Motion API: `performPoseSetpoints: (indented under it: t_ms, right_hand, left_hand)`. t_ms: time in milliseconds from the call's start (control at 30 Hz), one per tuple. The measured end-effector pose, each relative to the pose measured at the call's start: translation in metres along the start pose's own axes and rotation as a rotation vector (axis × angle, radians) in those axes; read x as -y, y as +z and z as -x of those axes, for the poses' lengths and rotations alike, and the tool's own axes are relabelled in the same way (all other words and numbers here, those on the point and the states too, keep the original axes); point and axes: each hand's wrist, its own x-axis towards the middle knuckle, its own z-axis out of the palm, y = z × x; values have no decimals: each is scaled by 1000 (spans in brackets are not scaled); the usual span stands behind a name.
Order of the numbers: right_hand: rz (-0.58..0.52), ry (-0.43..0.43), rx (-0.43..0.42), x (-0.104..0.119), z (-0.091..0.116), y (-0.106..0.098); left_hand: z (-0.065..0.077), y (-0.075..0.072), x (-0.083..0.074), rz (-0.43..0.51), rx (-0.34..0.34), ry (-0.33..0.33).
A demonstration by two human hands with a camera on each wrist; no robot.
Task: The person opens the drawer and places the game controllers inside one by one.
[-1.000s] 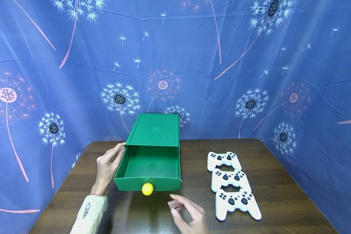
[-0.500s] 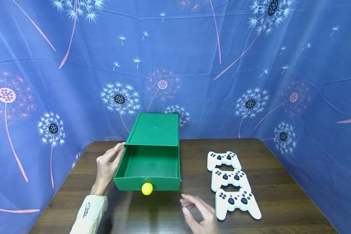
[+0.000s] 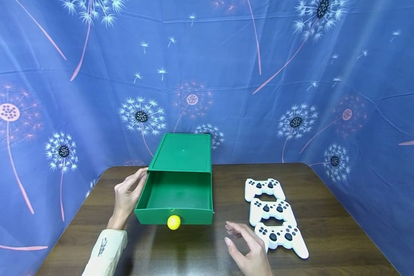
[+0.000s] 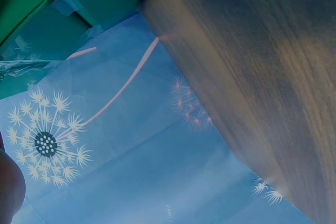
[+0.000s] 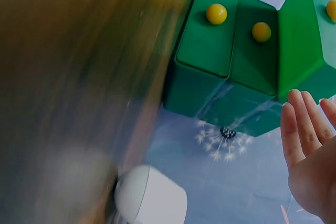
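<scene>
A green plastic drawer unit [image 3: 181, 153] stands on the table, its top drawer [image 3: 196, 217] pulled out and bare inside. A round yellow knob [image 3: 174, 222] sits on that drawer's front. My left hand [image 3: 125, 197] rests with its fingertips against the unit's left side, near the top front corner. Nearest to my right hand [image 3: 250, 245] is the front white game controller [image 3: 298, 245], whose left grip it partly covers. The right fingers are loosely extended and hold nothing. In the right wrist view, two closed drawers [image 5: 254, 59] show below the pulled-out one.
Behind the front controller lie two more white game controllers, a middle one [image 3: 256, 216] and a back one [image 3: 250, 193], in a row. The brown wooden table [image 3: 334, 226] ends at a blue dandelion-print cloth [image 3: 234, 126] behind and at both sides.
My right hand has moved to the right, from in front of the drawer to the front game controller. The left hand and the drawer unit have stayed where they were.
</scene>
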Motion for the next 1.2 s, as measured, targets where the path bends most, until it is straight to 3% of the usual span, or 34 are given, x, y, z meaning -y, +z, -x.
performPoseSetpoints:
  t_ms: [200,433,900,1200]
  right_hand:
    - [34,-9,-2,-5,-3,-8]
    - [98,55,5,-12,-6,-19]
    - [130,38,-53,-29,-8,-36]
    - [228,109,-80,-39,-9,-50]
  left_hand:
    - [1,1,0,-16,-5,7]
    - [2,0,1,-14,3,-2]
    - [1,-1,1,-23,0,-5]
    - [-2,-1,-1,-3,9,20]
